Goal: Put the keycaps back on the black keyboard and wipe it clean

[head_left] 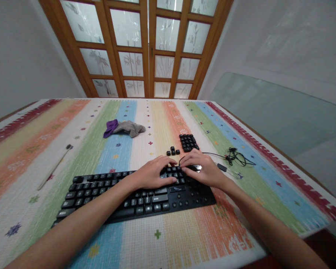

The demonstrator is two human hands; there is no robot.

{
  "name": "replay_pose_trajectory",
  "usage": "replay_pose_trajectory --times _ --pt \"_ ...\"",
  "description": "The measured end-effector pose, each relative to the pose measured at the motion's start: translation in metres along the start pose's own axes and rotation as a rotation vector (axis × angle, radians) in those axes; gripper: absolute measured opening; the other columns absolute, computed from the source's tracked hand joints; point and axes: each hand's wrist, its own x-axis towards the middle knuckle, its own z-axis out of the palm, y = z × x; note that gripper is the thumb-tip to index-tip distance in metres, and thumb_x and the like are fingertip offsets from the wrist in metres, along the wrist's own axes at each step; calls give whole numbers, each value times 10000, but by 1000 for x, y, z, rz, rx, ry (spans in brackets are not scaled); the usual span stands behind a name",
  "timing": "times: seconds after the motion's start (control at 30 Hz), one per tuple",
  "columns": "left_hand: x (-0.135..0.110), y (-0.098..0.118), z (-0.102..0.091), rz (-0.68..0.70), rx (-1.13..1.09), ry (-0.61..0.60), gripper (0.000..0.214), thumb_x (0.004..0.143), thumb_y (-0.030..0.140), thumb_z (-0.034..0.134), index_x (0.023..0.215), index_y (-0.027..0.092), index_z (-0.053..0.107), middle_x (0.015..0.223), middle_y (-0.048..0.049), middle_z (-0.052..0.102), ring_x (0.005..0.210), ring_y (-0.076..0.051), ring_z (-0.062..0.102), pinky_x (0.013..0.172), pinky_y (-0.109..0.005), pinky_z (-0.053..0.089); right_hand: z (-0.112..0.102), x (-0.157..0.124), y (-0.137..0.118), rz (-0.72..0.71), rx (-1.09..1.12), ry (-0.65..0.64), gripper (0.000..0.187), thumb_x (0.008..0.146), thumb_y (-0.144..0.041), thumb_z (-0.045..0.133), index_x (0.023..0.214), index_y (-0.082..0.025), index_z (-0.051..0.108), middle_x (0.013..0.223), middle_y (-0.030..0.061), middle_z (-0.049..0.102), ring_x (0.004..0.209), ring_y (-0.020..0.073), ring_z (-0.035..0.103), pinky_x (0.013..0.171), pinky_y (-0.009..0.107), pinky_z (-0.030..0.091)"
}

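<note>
Note keyboard (145, 205) directly beneath both grips, on cloth-covered worktop (86, 158). Record left grip (152, 173) as open, thumb and fingers parted over keys; right grip (206, 168) bunched near back edge, cannot tell whether closed on anything. Suggest bracing with left grip and handling each key singly, square to its stem, with even force. Avoid knocking loose keys (173, 152) and key block (188, 143) just beyond right grip, or snagging cord (231, 150) to its right.
</note>
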Motion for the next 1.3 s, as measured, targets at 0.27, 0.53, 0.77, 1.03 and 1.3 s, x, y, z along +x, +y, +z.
replay_pose_trajectory --times 0.27,0.53,0.77,1.03,1.3 --pt "-1 -1 2 30 109 2 265 950 337 553 1185 216 538 1173 -86 633 1092 -234 592 956 -409 487 9 18 51 156 -234 26 91 832 -219 677 908 -206 726 935 49 750 848 231 570 771 389 476" --pt "1 3 7 90 267 -21 225 984 293 459 1162 185 545 1121 -101 637 1044 -240 596 924 -415 500 19 29 61 169 -249 -10 87 836 -169 627 878 -186 701 766 51 675 869 232 519 757 357 443" --pt "0 6 9 78 333 -16 227 983 296 437 1151 191 548 1102 -100 644 1015 -243 608 906 -413 501 21 32 66 170 -276 -25 163 820 -177 643 968 -172 713 823 64 688 880 235 512 783 377 428" --pt "0 7 9 25 337 11 272 977 323 443 1163 154 548 1105 -128 651 1028 -258 611 917 -416 495 19 33 58 182 -251 -6 135 792 -134 640 902 -178 703 765 44 667 868 222 527 765 348 427" --pt "-1 4 7 -5 297 113 214 950 299 490 1123 188 549 1094 -105 646 1027 -253 605 895 -433 509 -8 -2 -11 172 54 -77 143 821 -203 669 962 -193 655 899 25 677 773 155 571 714 298 449"
